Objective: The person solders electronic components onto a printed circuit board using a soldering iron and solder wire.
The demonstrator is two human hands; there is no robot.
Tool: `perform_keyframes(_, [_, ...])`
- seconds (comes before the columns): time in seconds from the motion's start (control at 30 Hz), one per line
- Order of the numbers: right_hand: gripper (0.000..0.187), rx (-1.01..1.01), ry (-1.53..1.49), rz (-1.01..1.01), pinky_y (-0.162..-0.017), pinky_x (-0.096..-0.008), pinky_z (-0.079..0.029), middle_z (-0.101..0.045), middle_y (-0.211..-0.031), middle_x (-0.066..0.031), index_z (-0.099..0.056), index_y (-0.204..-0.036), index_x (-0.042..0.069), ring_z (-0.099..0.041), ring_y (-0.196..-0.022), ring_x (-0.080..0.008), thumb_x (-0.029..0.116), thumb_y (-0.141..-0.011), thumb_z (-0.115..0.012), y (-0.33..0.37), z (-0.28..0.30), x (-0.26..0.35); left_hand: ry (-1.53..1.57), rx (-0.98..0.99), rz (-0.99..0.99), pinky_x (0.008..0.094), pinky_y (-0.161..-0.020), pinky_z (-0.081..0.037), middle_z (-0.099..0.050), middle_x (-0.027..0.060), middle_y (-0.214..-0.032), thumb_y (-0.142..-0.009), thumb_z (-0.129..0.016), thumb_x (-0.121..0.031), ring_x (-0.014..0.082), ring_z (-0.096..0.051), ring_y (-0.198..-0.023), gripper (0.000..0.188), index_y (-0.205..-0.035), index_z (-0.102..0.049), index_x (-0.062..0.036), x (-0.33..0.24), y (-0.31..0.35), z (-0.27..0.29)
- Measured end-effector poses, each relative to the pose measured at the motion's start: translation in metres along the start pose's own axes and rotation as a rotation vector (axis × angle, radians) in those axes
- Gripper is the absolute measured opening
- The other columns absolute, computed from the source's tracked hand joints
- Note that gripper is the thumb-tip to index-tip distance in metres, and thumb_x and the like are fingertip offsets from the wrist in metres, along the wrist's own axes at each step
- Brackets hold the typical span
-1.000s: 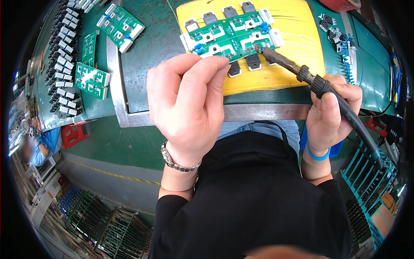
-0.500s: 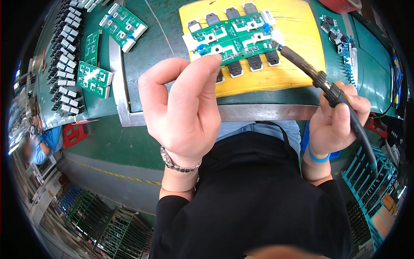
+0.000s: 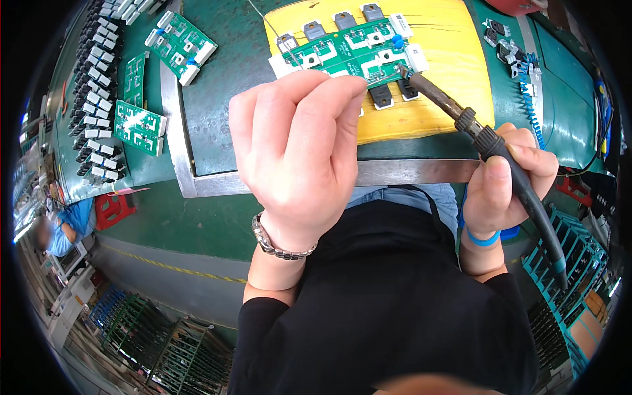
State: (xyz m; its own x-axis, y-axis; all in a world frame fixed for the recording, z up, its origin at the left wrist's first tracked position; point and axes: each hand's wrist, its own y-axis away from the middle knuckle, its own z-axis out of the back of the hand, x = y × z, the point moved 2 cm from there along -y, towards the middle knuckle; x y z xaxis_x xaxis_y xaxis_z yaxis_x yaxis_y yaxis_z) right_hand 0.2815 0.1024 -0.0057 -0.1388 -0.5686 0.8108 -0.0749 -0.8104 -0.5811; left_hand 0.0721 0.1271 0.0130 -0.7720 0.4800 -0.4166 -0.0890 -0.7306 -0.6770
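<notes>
My right hand grips a soldering iron by its dark handle. Its tip touches or hovers just over the right part of a green circuit board; which of the two I cannot tell. Black flat transistors stick out along the board's long edges, and white and blue parts sit on it. My left hand is closed in a pinch at the board's near edge, covering its lower left part. A thin solder wire runs down behind this hand; the pinched fingertips are mostly hidden.
Under the board lies a yellow pad on the green bench, whose metal edge is nearest me. More boards and a long row of black-and-white parts are at left. Loose transistors and a blue coiled cord lie right.
My left hand has shifted right, with the wire now crossing the board's left end. The iron's tip has moved left and slightly nearer me, onto the board's right part.
</notes>
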Motion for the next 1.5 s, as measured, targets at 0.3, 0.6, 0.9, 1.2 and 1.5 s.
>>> perform_keyframes(0.3, [0.03, -0.021, -0.028, -0.048, -0.064, -0.0251, -0.038, -0.053, -0.079, -0.0105, -0.044, -0.104, 0.003, -0.047, -0.067, -0.0126, 0.002, -0.082, -0.065, 0.003, 0.002, -0.001, -0.031, 0.02, -0.021, 0.0292, -0.071, -0.043, -0.065, 0.0025, -0.084, -0.074, -0.076, -0.001, 0.0198, -0.055, -0.079, 0.014, -0.086, -0.071, -0.0075, -0.002, -0.003, -0.003])
perform_keyframes(0.6, [0.03, -0.018, -0.025, -0.042, -0.063, -0.0261, -0.039, -0.053, -0.079, -0.0105, -0.043, -0.104, 0.003, -0.047, -0.066, -0.013, 0.002, -0.083, -0.065, 0.002, 0.003, -0.001, -0.003, -0.023, -0.01, 0.029, -0.073, -0.046, -0.066, 0.0058, -0.088, -0.077, -0.074, 0.003, 0.0203, -0.059, -0.081, 0.015, -0.09, -0.07, -0.0042, -0.002, -0.002, 0.006])
perform_keyframes(0.9, [0.035, 0.057, 0.088, 0.07, -0.061, -0.0295, -0.04, -0.053, -0.083, -0.0105, -0.041, -0.108, 0.004, -0.047, -0.065, -0.0144, 0.006, -0.084, -0.067, -0.003, 0.006, 0.015, 0.088, -0.073, 0.014, 0.0288, -0.072, -0.048, -0.065, 0.0077, -0.089, -0.079, -0.072, 0.004, 0.0198, -0.061, -0.082, 0.015, -0.092, -0.07, -0.0016, -0.001, -0.001, 0.001])
perform_keyframes(1.2, [0.036, 0.142, 0.186, 0.046, -0.061, -0.0292, -0.04, -0.054, -0.079, -0.0092, -0.042, -0.107, 0.004, -0.05, -0.064, -0.0147, 0.003, -0.083, -0.067, -0.006, 0.004, 0.019, 0.011, -0.021, -0.069, 0.0313, -0.071, -0.046, -0.065, 0.0055, -0.084, -0.075, -0.075, -0.001, 0.0222, -0.057, -0.078, 0.013, -0.086, -0.071, -0.0052, -0.002, -0.003, -0.007])
perform_keyframes(1.5, [0.033, 0.133, 0.182, 0.027, -0.06, -0.0284, -0.04, -0.053, -0.073, -0.0074, -0.042, -0.105, 0.004, -0.05, -0.062, -0.0145, 0.002, -0.083, -0.066, -0.007, 0.002, 0.018, -0.008, -0.016, -0.062, 0.0314, -0.072, -0.046, -0.065, 0.0052, -0.085, -0.075, -0.075, -0.001, 0.0228, -0.057, -0.079, 0.014, -0.086, -0.07, -0.0058, 0.0, -0.004, -0.008])
